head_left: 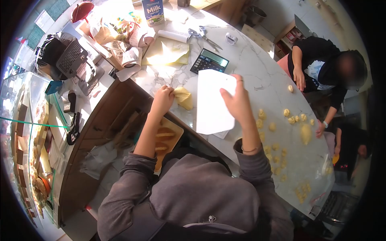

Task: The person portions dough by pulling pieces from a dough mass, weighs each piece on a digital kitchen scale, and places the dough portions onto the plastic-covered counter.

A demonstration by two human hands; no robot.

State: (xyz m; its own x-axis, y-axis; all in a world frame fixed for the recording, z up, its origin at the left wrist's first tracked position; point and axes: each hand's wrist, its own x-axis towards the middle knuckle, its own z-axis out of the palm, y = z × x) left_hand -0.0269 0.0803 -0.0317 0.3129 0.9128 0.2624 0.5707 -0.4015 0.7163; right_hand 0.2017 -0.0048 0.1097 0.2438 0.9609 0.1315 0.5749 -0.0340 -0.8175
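Observation:
My left hand (163,100) is closed, its fingertips pinching the edge of a crumpled yellow cloth or paper (183,98) over the marble counter. My right hand (236,98) grips a white rectangular sheet or board (213,102), thumb on its face and fingers around its right edge. Just beyond the white piece lies a black calculator (209,61). Part of another pale item (221,134) shows beneath its lower edge. What the yellow piece is made of cannot be told for certain.
Small dough pieces (272,127) and a larger lump (306,134) lie on the marble counter (257,72) at right, near a co-worker. Scissors (207,38), a milk carton (153,12) and papers (167,52) are at the back. Bread (165,133) lies in a tray below.

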